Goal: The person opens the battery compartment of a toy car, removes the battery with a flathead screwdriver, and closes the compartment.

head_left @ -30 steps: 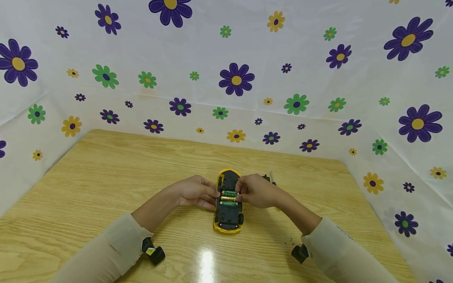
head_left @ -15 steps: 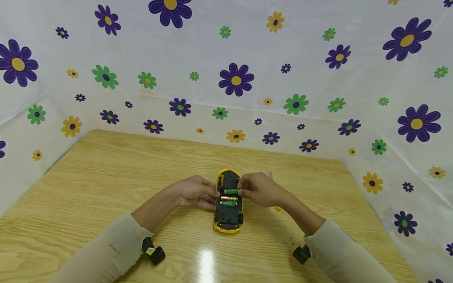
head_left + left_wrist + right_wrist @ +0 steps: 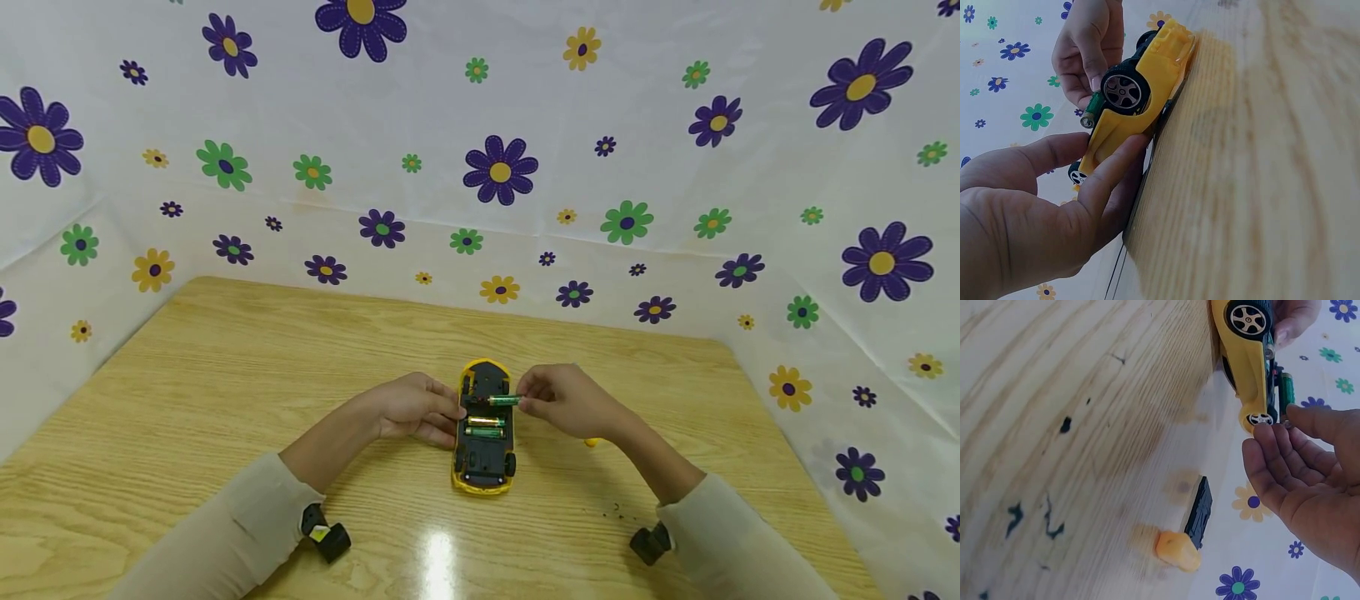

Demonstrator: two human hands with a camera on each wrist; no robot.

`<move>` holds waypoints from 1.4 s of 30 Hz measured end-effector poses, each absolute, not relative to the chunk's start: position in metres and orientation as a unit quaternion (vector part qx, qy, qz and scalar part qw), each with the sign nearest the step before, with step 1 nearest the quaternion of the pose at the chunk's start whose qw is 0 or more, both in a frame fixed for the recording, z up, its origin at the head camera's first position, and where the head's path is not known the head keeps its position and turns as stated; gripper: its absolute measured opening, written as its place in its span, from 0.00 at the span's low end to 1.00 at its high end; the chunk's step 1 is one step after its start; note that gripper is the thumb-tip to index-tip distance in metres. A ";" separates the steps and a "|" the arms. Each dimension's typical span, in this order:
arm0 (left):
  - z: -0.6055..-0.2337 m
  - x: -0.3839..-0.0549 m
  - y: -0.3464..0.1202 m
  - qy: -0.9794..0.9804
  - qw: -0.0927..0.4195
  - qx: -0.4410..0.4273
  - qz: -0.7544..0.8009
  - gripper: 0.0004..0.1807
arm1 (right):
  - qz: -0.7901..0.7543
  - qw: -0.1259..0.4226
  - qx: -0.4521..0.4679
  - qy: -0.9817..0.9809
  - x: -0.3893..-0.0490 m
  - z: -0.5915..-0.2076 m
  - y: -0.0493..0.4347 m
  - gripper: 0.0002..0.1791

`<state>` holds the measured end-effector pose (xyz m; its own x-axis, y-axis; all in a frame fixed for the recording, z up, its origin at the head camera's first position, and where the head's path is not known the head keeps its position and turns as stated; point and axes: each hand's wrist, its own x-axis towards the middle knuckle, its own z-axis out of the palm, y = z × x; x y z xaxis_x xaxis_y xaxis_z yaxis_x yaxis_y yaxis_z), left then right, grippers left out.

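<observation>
Wood-grained tabletop (image 3: 285,350) | left hand (image 3: 411,408) grips upturned glossy yellow car (image 3: 483,467) | right hand (image 3: 566,402) pinches cylindrical green battery (image 3: 503,401)

Glossy pale wood-grain table (image 3: 262,350): bright, white glare (image 3: 438,562) toward near edge
Left wrist view: dimmer, grain blurred

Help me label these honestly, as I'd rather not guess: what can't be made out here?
Yellow car, roof: head view; faces down, hidden by its own underside.
Held battery, lettering: head view; too small to read.
Its outer end: head view; covered by the right hand.
Yellow piece, most of it: head view; behind the right hand and wrist.
Car's one end: right wrist view; cut off by the top edge.
</observation>
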<state>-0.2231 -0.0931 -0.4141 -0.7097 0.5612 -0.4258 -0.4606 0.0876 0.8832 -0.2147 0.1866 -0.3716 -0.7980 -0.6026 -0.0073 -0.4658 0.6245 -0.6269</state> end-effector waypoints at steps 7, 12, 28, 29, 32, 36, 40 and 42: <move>-0.413 -0.223 -0.093 0.632 0.379 0.040 0.675 0.33 | -0.313 0.102 -0.274 0.904 -0.215 -0.371 0.201 0.02; -0.413 -0.223 -0.093 0.633 0.379 0.039 0.674 0.34 | -0.309 0.102 -0.259 0.910 -0.215 -0.373 0.212 0.03; -0.415 -0.224 -0.093 0.636 0.378 0.040 0.672 0.35 | -0.283 0.091 -0.255 0.920 -0.222 -0.382 0.236 0.02; -0.415 -0.224 -0.093 0.635 0.378 0.040 0.672 0.35 | -0.281 0.093 -0.255 0.921 -0.223 -0.382 0.237 0.02; -0.415 -0.224 -0.093 0.634 0.378 0.039 0.673 0.36 | -0.276 0.095 -0.259 0.921 -0.224 -0.383 0.239 0.03; -0.415 -0.224 -0.093 0.633 0.379 0.040 0.673 0.36 | -0.266 0.095 -0.265 0.922 -0.225 -0.383 0.240 0.02; -0.415 -0.224 -0.093 0.633 0.380 0.040 0.673 0.35 | -0.248 0.092 -0.271 0.926 -0.226 -0.384 0.240 0.02; -0.415 -0.224 -0.093 0.633 0.380 0.040 0.673 0.36 | -0.237 0.086 -0.280 0.926 -0.226 -0.384 0.239 0.02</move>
<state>-0.2243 -0.0934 -0.4146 -0.7074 0.5628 -0.4276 -0.4611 0.0909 0.8827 -0.2258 0.2394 -0.3840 -0.8281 -0.5599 -0.0272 -0.4782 0.7309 -0.4870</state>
